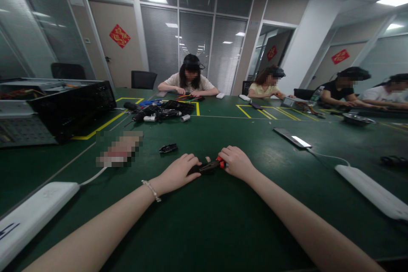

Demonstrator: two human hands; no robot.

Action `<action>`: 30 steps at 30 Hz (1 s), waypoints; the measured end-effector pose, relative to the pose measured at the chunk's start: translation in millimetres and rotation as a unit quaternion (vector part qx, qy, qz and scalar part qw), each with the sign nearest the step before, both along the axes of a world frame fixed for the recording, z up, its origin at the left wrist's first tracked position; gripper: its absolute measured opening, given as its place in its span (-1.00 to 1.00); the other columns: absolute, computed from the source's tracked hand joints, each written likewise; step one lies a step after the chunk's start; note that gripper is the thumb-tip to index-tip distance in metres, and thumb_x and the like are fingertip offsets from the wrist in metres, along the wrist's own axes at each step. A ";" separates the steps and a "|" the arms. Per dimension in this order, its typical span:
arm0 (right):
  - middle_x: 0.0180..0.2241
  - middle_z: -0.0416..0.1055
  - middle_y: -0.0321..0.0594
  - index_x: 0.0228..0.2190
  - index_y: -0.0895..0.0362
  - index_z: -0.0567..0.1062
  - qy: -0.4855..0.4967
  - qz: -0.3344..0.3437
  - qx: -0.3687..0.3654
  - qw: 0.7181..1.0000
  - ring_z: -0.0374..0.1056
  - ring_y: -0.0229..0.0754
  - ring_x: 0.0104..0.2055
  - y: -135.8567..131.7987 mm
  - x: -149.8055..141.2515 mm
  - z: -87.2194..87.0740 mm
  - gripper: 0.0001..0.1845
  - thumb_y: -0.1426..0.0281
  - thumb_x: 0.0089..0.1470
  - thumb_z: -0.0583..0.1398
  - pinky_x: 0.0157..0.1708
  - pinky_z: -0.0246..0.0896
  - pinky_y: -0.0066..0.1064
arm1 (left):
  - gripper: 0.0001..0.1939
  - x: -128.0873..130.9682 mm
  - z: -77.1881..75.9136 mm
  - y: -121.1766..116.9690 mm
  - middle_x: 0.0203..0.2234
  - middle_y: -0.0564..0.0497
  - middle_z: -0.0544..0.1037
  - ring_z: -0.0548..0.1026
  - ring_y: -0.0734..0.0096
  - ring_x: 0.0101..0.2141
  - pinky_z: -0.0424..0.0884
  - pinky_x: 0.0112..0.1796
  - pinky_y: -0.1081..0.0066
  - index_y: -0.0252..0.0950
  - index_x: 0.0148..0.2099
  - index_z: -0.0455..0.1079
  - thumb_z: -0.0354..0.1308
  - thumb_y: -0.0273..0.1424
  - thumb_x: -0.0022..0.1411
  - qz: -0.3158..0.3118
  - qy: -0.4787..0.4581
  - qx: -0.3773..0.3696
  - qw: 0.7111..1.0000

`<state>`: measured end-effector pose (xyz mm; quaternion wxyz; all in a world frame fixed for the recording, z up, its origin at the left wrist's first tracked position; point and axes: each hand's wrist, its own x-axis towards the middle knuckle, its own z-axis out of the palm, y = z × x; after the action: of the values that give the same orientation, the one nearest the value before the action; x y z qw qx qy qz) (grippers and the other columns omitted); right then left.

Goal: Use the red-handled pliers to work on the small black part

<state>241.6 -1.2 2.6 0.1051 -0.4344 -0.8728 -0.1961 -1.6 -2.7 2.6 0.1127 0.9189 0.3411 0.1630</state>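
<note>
Red-handled pliers are clasped in the right grip, their dark jaws directed toward the left grip. A black part is held under the left fingers, just above or on the green table; whether it is pinched by the jaws cannot be told. Beyond the left grip, a small black piece is laid on the table. Farther off, a heap of tools and cables is seen near a computer case. At right, a phone is joined by a cable to a long white device.
</note>
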 end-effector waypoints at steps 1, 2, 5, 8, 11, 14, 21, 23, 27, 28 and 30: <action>-0.35 0.33 -0.18 -0.34 0.18 0.39 0.000 0.000 0.000 1.000 0.16 -0.20 -0.33 0.2 0.0 -0.3 -0.77 0.51 -0.16 0.13 -0.33 0.01 -0.41 | -0.80 -0.2 -0.4 0.2 -0.23 0.03 0.31 0.29 0.33 -0.22 0.26 -0.24 0.37 -0.22 -0.14 0.22 0.04 -0.31 0.18 0.000 -0.001 0.001 1.000; -0.35 0.33 -0.18 -0.34 0.18 0.39 -0.001 0.001 0.001 1.000 0.15 -0.20 -0.33 0.3 -0.1 -0.6 -0.77 0.51 -0.17 0.13 -0.33 0.01 -0.41 | -0.80 -0.3 -0.8 0.4 -0.23 0.03 0.31 0.29 0.33 -0.22 0.26 -0.24 0.37 -0.22 -0.14 0.22 0.04 -0.31 0.18 0.000 -0.001 0.001 1.000; -0.34 0.33 -0.18 -0.35 0.18 0.39 -0.002 0.004 0.001 1.000 0.15 -0.20 -0.33 0.5 -1.0 -1.2 -0.77 0.50 -0.17 0.13 -0.33 0.01 -0.41 | -0.79 -0.6 -2.5 1.5 -0.23 0.02 0.31 0.29 0.32 -0.23 0.26 -0.25 0.37 -0.22 -0.14 0.22 0.04 -0.30 0.17 0.001 -0.003 0.001 1.000; -0.35 0.33 -0.16 -0.35 0.18 0.39 -0.005 0.006 0.003 1.000 0.15 -0.19 -0.33 0.5 -1.5 -1.6 -0.77 0.50 -0.17 0.12 -0.32 0.00 -0.40 | -0.79 0.0 -4.1 2.4 -0.24 0.02 0.31 0.29 0.32 -0.23 0.26 -0.25 0.37 -0.23 -0.14 0.22 0.04 -0.30 0.17 0.000 0.000 0.007 1.000; -0.35 0.33 -0.16 -0.35 0.18 0.39 -0.007 0.005 0.004 1.000 0.15 -0.18 -0.33 0.3 -1.3 -1.5 -0.77 0.51 -0.18 0.12 -0.32 0.00 -0.40 | -0.79 0.7 -5.0 2.7 -0.25 0.01 0.31 0.28 0.31 -0.22 0.25 -0.23 0.35 -0.24 -0.14 0.22 0.04 -0.30 0.17 0.001 0.003 0.018 1.000; -0.35 0.33 -0.17 -0.36 0.18 0.39 -0.006 0.005 0.005 1.000 0.15 -0.18 -0.33 -0.1 -0.9 -0.8 -0.77 0.51 -0.19 0.13 -0.33 0.00 -0.40 | -0.79 0.7 -5.1 2.6 -0.25 0.01 0.31 0.28 0.31 -0.23 0.26 -0.24 0.36 -0.23 -0.14 0.22 0.04 -0.30 0.17 0.001 0.001 0.016 1.000; -0.35 0.32 -0.17 -0.35 0.18 0.38 -0.011 -0.002 0.005 1.000 0.15 -0.19 -0.33 1.3 1.0 -1.7 -0.76 0.52 -0.20 0.13 -0.33 0.00 -0.41 | -0.80 -0.4 -3.4 2.3 -0.25 0.01 0.31 0.29 0.32 -0.24 0.25 -0.25 0.37 -0.23 -0.15 0.22 0.02 -0.29 0.18 0.001 0.004 0.009 1.000; -0.35 0.32 -0.17 -0.36 0.17 0.38 -0.015 -0.005 0.004 1.000 0.15 -0.20 -0.33 2.1 1.7 -2.4 -0.77 0.51 -0.20 0.13 -0.34 0.00 -0.41 | -0.79 -0.3 -3.0 2.2 -0.25 0.01 0.31 0.29 0.32 -0.24 0.26 -0.26 0.37 -0.23 -0.15 0.22 0.02 -0.28 0.18 0.001 0.003 0.007 1.000; -0.35 0.32 -0.18 -0.35 0.17 0.38 -0.016 -0.007 0.003 1.000 0.15 -0.20 -0.33 1.3 1.9 -2.0 -0.77 0.52 -0.18 0.12 -0.33 0.00 -0.40 | -0.79 0.1 -2.3 1.5 -0.24 0.01 0.31 0.29 0.32 -0.23 0.25 -0.25 0.37 -0.24 -0.14 0.22 0.02 -0.29 0.18 -0.001 0.002 0.003 1.000; -0.34 0.32 -0.18 -0.35 0.17 0.38 -0.014 -0.006 0.002 1.000 0.15 -0.20 -0.33 0.6 1.6 -1.5 -0.76 0.52 -0.18 0.12 -0.32 0.01 -0.40 | -0.79 0.2 -2.0 1.2 -0.24 0.01 0.31 0.29 0.32 -0.23 0.25 -0.25 0.36 -0.24 -0.14 0.22 0.02 -0.29 0.18 -0.001 0.001 0.003 1.000; -0.33 0.33 -0.17 -0.33 0.18 0.38 -0.011 -0.003 -0.001 1.000 0.16 -0.20 -0.32 -1.0 0.4 -0.3 -0.75 0.52 -0.18 0.12 -0.31 0.01 -0.40 | -0.79 0.1 -1.2 0.5 -0.24 0.01 0.31 0.29 0.32 -0.23 0.25 -0.24 0.36 -0.23 -0.14 0.22 0.02 -0.29 0.19 0.000 0.000 0.001 1.000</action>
<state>242.0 -2.2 2.3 0.0950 -0.4347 -0.8728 -0.2005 -1.4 -2.2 1.4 0.1121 0.9190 0.3409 0.1632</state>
